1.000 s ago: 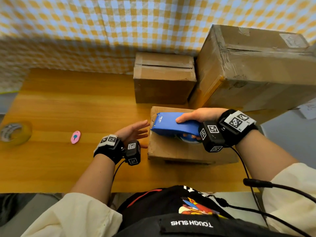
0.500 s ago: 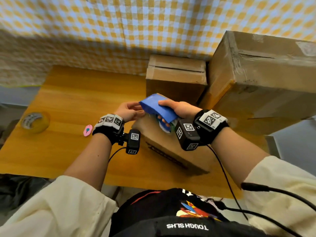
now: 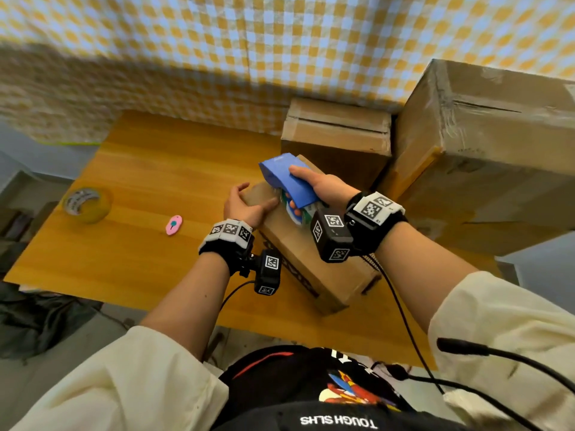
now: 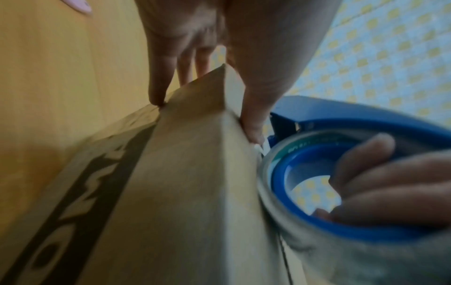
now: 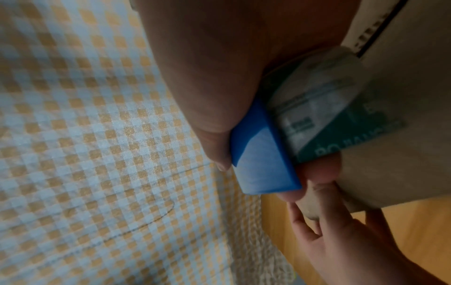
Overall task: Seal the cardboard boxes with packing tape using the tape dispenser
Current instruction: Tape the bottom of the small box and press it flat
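A small cardboard box [image 3: 314,269] lies slantwise on the wooden table [image 3: 130,244], its far end raised. My left hand [image 3: 245,203] grips that far left corner, thumb on the top face and fingers down the side; the left wrist view shows the box [image 4: 185,173] between thumb and fingers. My right hand [image 3: 320,185] holds the blue tape dispenser [image 3: 289,178] against the box top, fingers hooked through the tape roll's core [image 4: 312,185]. In the right wrist view the dispenser [image 5: 261,162] and its roll [image 5: 324,108] lie against the box [image 5: 402,115].
Two more boxes stand behind: a medium one [image 3: 337,138] and a large one [image 3: 485,144] at the back right. A spare tape roll [image 3: 87,203] and a small pink cutter [image 3: 173,224] lie on the table's left. A checkered cloth [image 3: 249,42] hangs behind.
The box has been turned slantwise and tipped up at its far end. My left hand went from open beside it to gripping its corner. The dispenser rose and tilted with my right hand.
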